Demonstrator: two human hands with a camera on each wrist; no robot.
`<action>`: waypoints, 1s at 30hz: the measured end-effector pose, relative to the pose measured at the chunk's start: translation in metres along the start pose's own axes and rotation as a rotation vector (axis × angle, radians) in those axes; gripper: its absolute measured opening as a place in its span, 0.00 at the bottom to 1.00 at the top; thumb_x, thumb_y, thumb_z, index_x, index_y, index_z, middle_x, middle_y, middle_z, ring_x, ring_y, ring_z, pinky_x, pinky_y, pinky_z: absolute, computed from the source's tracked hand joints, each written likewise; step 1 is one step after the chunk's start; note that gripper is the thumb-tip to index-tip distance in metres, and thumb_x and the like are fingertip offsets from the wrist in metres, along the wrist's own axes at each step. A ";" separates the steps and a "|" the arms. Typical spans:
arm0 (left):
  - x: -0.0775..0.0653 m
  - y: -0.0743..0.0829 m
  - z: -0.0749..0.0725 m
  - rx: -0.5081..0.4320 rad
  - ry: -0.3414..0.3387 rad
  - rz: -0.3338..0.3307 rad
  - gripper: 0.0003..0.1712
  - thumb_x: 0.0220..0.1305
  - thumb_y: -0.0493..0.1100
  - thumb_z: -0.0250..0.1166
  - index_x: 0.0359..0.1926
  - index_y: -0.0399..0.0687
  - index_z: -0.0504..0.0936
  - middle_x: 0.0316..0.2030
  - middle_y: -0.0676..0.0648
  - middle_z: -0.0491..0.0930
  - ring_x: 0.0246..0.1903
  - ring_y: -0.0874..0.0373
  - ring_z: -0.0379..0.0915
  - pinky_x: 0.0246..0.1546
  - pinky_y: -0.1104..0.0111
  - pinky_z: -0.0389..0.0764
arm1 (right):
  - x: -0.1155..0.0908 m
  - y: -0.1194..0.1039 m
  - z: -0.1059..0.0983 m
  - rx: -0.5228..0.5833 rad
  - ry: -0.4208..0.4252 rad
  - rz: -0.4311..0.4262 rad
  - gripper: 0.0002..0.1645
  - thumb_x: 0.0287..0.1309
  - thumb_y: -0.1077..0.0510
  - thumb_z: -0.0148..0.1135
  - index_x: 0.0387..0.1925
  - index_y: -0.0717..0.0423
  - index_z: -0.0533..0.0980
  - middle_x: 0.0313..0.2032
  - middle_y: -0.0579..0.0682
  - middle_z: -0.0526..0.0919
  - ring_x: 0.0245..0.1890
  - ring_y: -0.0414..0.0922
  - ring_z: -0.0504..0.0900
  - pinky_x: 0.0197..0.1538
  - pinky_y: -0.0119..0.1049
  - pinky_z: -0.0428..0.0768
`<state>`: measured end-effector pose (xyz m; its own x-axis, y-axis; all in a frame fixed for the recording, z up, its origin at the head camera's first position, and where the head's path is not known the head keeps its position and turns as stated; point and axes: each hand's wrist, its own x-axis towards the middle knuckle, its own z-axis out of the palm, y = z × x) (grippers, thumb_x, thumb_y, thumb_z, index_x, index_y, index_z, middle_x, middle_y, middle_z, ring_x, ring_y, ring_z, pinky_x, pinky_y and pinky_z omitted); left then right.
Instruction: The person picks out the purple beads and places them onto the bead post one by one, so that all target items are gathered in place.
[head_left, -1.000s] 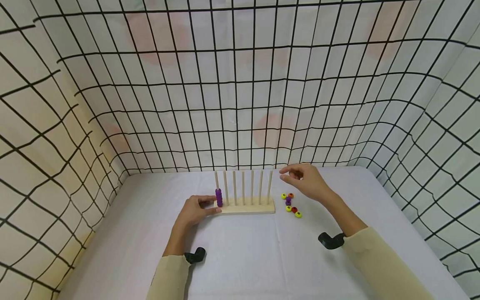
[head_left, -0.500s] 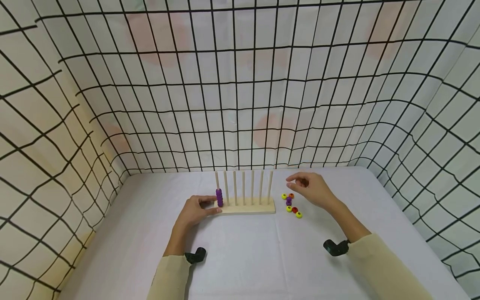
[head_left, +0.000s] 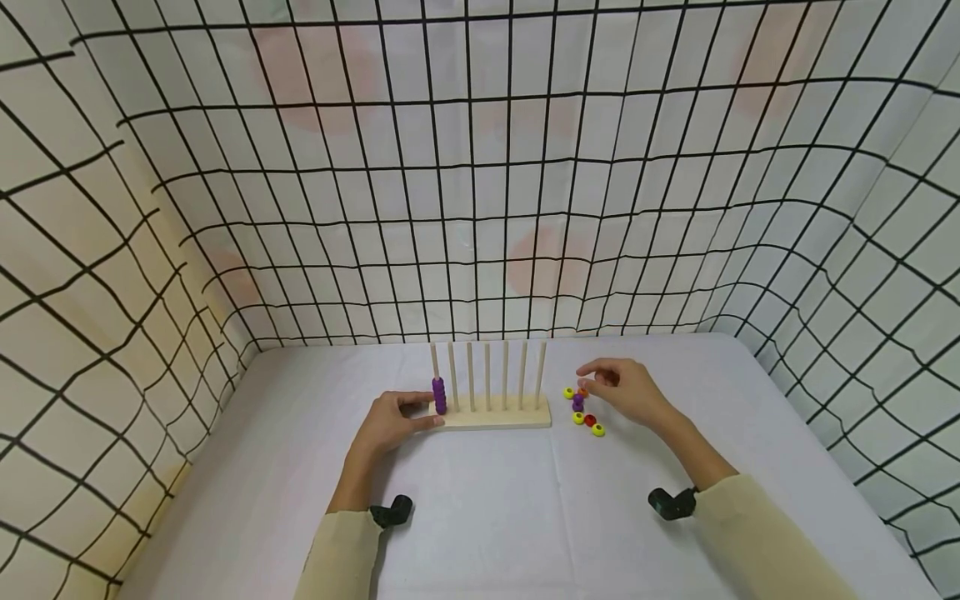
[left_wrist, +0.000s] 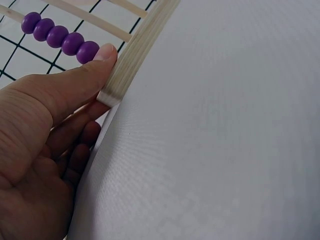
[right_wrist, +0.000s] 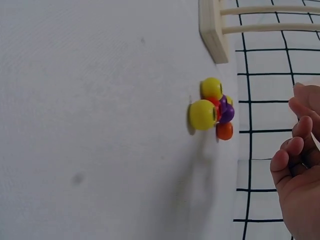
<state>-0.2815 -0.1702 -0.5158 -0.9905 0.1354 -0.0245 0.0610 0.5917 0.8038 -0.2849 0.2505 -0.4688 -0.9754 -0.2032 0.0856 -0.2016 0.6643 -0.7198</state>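
A pale wooden peg stand [head_left: 495,414] with a row of upright pegs stands on the table. Several purple beads [head_left: 438,397] are stacked on its leftmost peg. My left hand [head_left: 386,423] grips the left end of the base; the left wrist view shows the thumb against the front of the base, just beside the lowest purple bead [left_wrist: 88,52]. To the right of the stand lies a loose cluster of yellow, red, purple and orange beads, including a red bead [head_left: 590,421] and an orange bead [right_wrist: 225,131]. Above the cluster hovers my right hand [head_left: 626,392], fingers loosely bent, with nothing visible between them.
A white cloth covers the table [head_left: 480,517]. Black-grid white fabric walls [head_left: 487,192] rise behind it and at both sides. Black wrist cameras, left [head_left: 392,510] and right [head_left: 672,503], stick out inward from the sleeves.
My right hand has moved away from beside the rightmost peg, rightward and down, to the loose beads. The left hand keeps its hold on the stand's base.
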 end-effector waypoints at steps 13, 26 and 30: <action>-0.001 0.001 0.000 0.005 -0.001 0.002 0.31 0.52 0.55 0.82 0.57 0.55 0.88 0.59 0.46 0.85 0.64 0.47 0.77 0.69 0.49 0.73 | 0.001 0.021 0.013 -0.011 -0.039 0.077 0.12 0.67 0.51 0.69 0.48 0.49 0.86 0.30 0.49 0.75 0.32 0.47 0.71 0.28 0.31 0.69; 0.000 0.001 -0.001 0.003 -0.003 -0.002 0.30 0.51 0.56 0.82 0.57 0.58 0.88 0.59 0.47 0.85 0.64 0.48 0.77 0.69 0.49 0.73 | -0.001 0.038 0.021 -0.057 -0.078 0.044 0.13 0.66 0.55 0.67 0.51 0.50 0.86 0.31 0.47 0.77 0.34 0.45 0.72 0.33 0.32 0.70; -0.001 0.001 0.000 0.005 0.000 -0.007 0.30 0.51 0.56 0.82 0.57 0.58 0.88 0.59 0.47 0.85 0.64 0.48 0.77 0.69 0.49 0.73 | -0.001 0.041 0.021 -0.045 -0.075 0.030 0.12 0.66 0.54 0.68 0.49 0.51 0.86 0.30 0.47 0.76 0.33 0.46 0.71 0.32 0.32 0.69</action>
<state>-0.2806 -0.1702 -0.5147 -0.9909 0.1315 -0.0301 0.0549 0.5965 0.8008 -0.2907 0.2629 -0.5129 -0.9721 -0.2343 0.0114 -0.1774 0.7024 -0.6893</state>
